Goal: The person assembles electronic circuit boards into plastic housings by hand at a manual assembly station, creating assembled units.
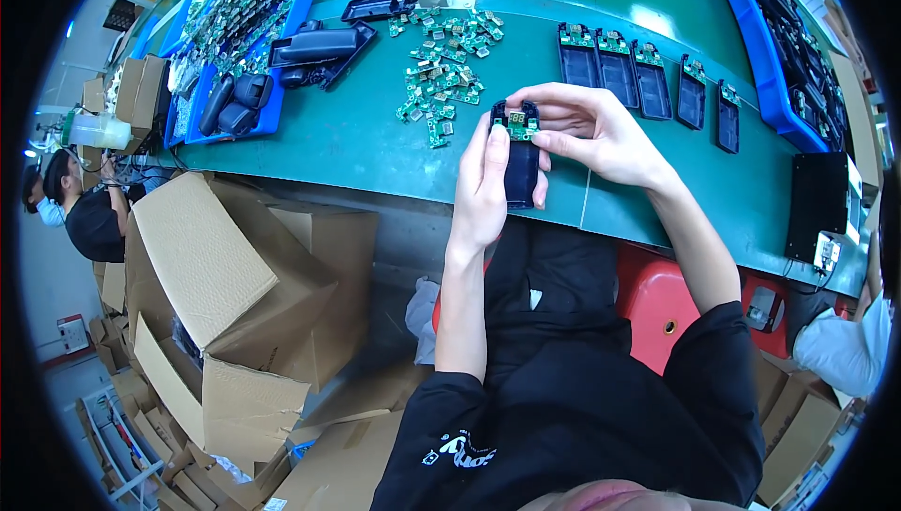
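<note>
The left hand (483, 194) held a black oblong housing (522, 168) upright over the near edge of the green surface (357, 136), its grip closed around the lower half of the shell, thumb along the left side. The right hand (591, 131) came in from three o'clock; its grip was narrow, fingertips pinching a small green circuit board (518, 123) seated at the top end of the housing. Housing and board sat near the centre of the view, just above the person's lap.

At twelve o'clock from the hands lay a loose heap of small green boards (441, 65), well apart from the housing. At about one o'clock a row of black housings (615, 75), each with a green board at its far end, lay side by side on the surface, with two more (709, 103) a little farther along toward two o'clock. Beyond them, at two o'clock, a long blue tray (765, 70) held more black parts. At ten o'clock blue trays (272, 51) carried more boards and dark curved shells (235, 98); a few black covers (319, 46) lay next to them.

At eight o'clock open cardboard boxes (225, 276) stood on the floor below the surface's edge. At nine o'clock another person (84, 211) in dark clothes sat far off. A red stool (657, 309) showed at four o'clock beside the person's dark trousers.
</note>
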Tool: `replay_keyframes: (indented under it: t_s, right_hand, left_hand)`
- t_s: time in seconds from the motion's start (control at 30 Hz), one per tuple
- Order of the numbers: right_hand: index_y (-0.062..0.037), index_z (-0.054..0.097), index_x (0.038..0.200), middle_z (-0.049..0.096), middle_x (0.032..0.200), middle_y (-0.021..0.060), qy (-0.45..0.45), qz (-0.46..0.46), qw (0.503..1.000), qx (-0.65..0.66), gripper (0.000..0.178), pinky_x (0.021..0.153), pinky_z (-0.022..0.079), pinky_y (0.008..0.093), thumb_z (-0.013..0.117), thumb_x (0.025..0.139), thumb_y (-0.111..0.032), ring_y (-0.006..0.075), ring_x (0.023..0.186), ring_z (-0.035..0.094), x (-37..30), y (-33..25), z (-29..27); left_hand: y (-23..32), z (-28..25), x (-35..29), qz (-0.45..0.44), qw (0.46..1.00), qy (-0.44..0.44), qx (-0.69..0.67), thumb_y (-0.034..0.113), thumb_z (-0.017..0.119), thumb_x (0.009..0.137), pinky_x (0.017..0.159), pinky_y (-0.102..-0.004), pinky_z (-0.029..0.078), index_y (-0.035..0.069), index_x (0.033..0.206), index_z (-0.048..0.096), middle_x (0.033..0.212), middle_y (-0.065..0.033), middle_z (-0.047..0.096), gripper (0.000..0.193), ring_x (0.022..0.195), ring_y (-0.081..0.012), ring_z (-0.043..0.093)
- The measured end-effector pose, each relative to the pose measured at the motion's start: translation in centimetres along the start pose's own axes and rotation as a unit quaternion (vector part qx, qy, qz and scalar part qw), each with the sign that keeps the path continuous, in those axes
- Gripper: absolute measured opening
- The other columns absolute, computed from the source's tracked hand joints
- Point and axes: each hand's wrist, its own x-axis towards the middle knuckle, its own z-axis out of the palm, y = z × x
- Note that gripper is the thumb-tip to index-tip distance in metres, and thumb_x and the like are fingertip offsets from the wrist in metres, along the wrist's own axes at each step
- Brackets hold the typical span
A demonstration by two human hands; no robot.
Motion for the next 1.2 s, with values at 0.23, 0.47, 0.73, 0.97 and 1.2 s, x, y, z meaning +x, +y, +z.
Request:
replay_keyframes:
  t_s: [0.23,0.47,0.73,0.97,1.2]
  right_hand:
    - [0.0002,0.059,0.13,0.067,0.118,0.0102,0.021,0.005,0.999,-0.026,0.041,0.088,0.054,0.0309,0.066,0.09,-0.002,0.0111,0.082,0.065,0.3,0.1,-0.2]
    - [-0.0025,0.06,0.127,0.065,0.124,0.0097,0.074,-0.142,0.969,-0.186,0.046,0.093,0.053,0.0353,0.073,0.084,-0.007,0.0208,0.104,0.065,0.4,0.8,0.0]
    - [-0.0055,0.065,0.122,0.067,0.12,0.0113,0.101,-0.196,0.896,-0.386,0.045,0.095,0.051,0.0345,0.077,0.079,-0.01,0.026,0.11,0.066,1.1,-0.5,-1.3]
    - [-0.0049,0.067,0.118,0.07,0.111,0.0114,0.12,-0.169,0.902,-0.38,0.042,0.093,0.052,0.0345,0.077,0.078,-0.01,0.0248,0.103,0.068,2.6,-1.6,-2.1]
    - [-0.0042,0.066,0.121,0.068,0.116,0.0097,0.061,-0.179,0.901,-0.391,0.039,0.092,0.052,0.0336,0.074,0.083,-0.008,0.0221,0.105,0.067,2.3,-1.3,0.5]
  left_hand:
    - [-0.4,-0.1,0.2,-0.01,0.998,-0.011,-0.056,0.032,0.03,0.11,0.052,-0.0263,0.05,0.001,0.127,0.045,0.083,-0.0105,0.061,0.038,0.057,-0.0149,0.061]
    - [-0.7,-0.1,0.5,-0.012,0.999,-0.004,-0.031,0.032,0.03,0.11,0.054,-0.0265,0.052,0.001,0.124,0.045,0.084,-0.0103,0.061,0.037,0.058,-0.0147,0.063]
    - [-0.5,0.2,0.5,0.015,0.998,0.017,0.066,0.038,0.031,0.109,0.067,-0.03,0.058,-0.001,0.145,0.035,0.098,-0.0146,0.065,0.052,0.078,-0.0187,0.07]
    - [0.5,-2.2,-0.1,0.019,0.993,0.07,0.094,0.038,0.038,0.108,0.073,-0.0329,0.059,0.0,0.15,0.031,0.12,-0.0193,0.062,0.057,0.094,-0.0202,0.069]
    - [0.1,-2.2,1.2,0.008,0.993,0.022,0.116,0.032,0.039,0.109,0.07,-0.0273,0.056,-0.001,0.139,0.042,0.105,-0.0143,0.065,0.045,0.081,-0.0148,0.068]
